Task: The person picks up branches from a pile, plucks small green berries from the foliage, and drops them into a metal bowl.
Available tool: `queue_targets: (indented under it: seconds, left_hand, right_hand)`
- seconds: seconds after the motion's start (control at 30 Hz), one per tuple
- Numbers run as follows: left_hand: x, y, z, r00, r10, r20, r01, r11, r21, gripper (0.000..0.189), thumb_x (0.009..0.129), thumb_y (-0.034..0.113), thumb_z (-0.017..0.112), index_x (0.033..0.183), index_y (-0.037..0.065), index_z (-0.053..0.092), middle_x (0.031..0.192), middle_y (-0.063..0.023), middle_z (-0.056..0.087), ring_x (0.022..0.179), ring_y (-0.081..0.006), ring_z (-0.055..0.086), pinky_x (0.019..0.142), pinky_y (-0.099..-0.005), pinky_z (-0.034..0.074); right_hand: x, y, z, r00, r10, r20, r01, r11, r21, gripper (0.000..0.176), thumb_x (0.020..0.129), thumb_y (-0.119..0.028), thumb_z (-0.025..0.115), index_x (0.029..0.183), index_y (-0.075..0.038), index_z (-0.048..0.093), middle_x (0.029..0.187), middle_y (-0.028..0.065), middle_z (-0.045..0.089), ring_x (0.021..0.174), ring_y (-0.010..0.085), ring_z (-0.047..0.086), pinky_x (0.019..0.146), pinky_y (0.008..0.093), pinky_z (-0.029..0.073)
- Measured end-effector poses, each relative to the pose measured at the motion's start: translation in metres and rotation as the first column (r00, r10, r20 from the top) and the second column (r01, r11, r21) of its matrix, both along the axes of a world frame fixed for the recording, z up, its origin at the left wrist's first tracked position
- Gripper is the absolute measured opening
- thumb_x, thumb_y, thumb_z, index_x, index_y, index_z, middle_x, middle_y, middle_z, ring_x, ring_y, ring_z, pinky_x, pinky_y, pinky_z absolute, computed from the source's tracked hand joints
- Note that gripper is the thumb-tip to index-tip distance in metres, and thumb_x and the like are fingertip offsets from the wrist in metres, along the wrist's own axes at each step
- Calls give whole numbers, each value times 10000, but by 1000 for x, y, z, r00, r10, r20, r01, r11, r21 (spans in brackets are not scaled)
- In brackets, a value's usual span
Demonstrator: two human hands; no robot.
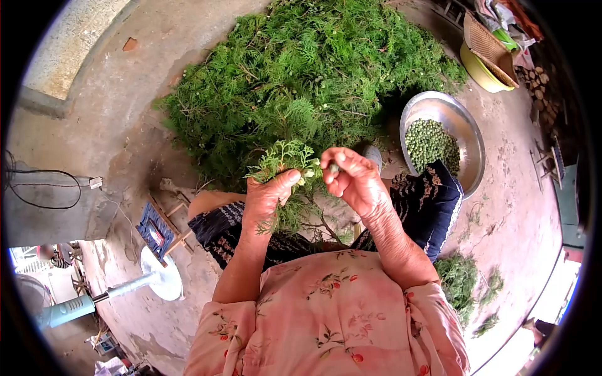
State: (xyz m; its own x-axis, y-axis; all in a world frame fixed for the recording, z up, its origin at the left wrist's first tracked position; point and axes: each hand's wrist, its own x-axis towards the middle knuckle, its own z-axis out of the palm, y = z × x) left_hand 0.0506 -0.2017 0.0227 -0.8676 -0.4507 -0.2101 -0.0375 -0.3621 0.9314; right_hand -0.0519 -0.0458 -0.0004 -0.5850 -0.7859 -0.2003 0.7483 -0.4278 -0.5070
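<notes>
My left hand [266, 199] is closed around a leafy evergreen sprig [283, 156], its thumb lying near a few pale green cones [308, 172] at the sprig's tip. Just to the right, my right hand [356, 180] pinches a small green cone [334, 168] between thumb and fingers, close to the sprig. A metal basin [479, 153] stands beside my right knee, partly filled with picked green cones [431, 144]. In front of me spreads a large heap of evergreen branches [301, 69]. More greenery hangs between my legs below my left hand.
To the left are a small wooden stool [164, 229] and a standing fan [78, 307]. A yellow tub [480, 70] with a woven basket [486, 44] sits at the upper right. Stripped sprigs [458, 282] lie on the floor at right. A black cable [47, 172] runs at far left.
</notes>
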Motion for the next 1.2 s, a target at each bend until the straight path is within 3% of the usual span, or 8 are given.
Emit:
queue_targets:
  seconds: [0.17, 0.3, 0.37, 0.5, 0.57, 0.9, 1.07, 1.2]
  left_hand:
    - [-2, 6, 5, 998, -18, 53, 19, 1000, -24, 118, 736, 82, 711, 819, 52, 633, 690, 10, 599, 496, -44, 438, 421, -203, 302]
    - [-4, 20, 7, 997, 12, 79, -9, 999, -35, 127, 736, 77, 711, 839, 48, 643, 714, 9, 613, 512, -29, 434, 435, -205, 307]
    - [-1, 13, 1, 994, 4, 110, 5, 997, -82, 106, 737, 78, 711, 819, 42, 654, 700, 16, 614, 503, -24, 426, 436, -212, 302]
    - [-4, 10, 3, 989, 91, 120, -80, 992, -96, 95, 740, 97, 712, 787, 30, 665, 654, 23, 603, 473, -21, 413, 423, -213, 291]
    - [-6, 10, 0, 983, 148, 107, -141, 987, -71, 98, 745, 99, 707, 797, 27, 667, 654, 22, 602, 473, -22, 411, 420, -213, 290]
    - [-5, 14, -5, 993, 92, 69, -84, 990, -114, 90, 748, 104, 703, 777, 35, 652, 650, 29, 579, 503, -39, 433, 446, -218, 316]
    - [-2, 14, -6, 999, 23, 35, -25, 998, 63, 102, 755, 123, 693, 754, 40, 634, 612, 21, 552, 469, -59, 411, 436, -225, 311]
    - [-5, 6, -3, 998, 70, 8, -69, 960, 270, 143, 774, 122, 674, 787, -7, 615, 574, -1, 514, 455, -88, 413, 458, -236, 320]
  right_hand:
    - [10, -7, 5, 997, 31, -76, -21, 992, 124, 218, 812, -228, 648, 896, -27, 630, 653, -6, 552, 511, 65, 484, 410, 189, 315]
    - [17, -19, 3, 873, -269, -406, 429, 819, 380, 176, 804, -239, 657, 834, -66, 651, 554, -33, 513, 440, 43, 391, 392, 193, 270]
    - [1, -10, 3, 865, -289, -409, 468, 758, 455, 221, 827, -262, 629, 793, -44, 622, 564, -15, 482, 448, 57, 370, 385, 206, 281]
    - [-2, -1, 4, 948, -295, -116, 314, 924, 219, 177, 865, -215, 576, 867, -38, 590, 777, 52, 591, 583, 110, 522, 447, 202, 360]
    - [5, 4, 4, 997, -75, -3, 75, 997, 20, 135, 861, -158, 576, 923, -38, 570, 832, 58, 610, 670, 128, 590, 484, 224, 444]
    - [25, -21, 2, 984, -71, -165, 107, 969, 224, 171, 818, -183, 647, 877, -42, 570, 670, -14, 539, 446, 48, 441, 378, 167, 304]
    - [27, -19, -11, 984, 2, 179, 5, 999, -35, 155, 851, -188, 596, 877, -38, 568, 698, 10, 536, 493, 82, 450, 403, 203, 300]
    - [11, -9, -14, 986, 6, 167, 46, 952, -302, 162, 872, -129, 541, 963, 4, 538, 871, 95, 567, 640, 132, 535, 480, 229, 389]
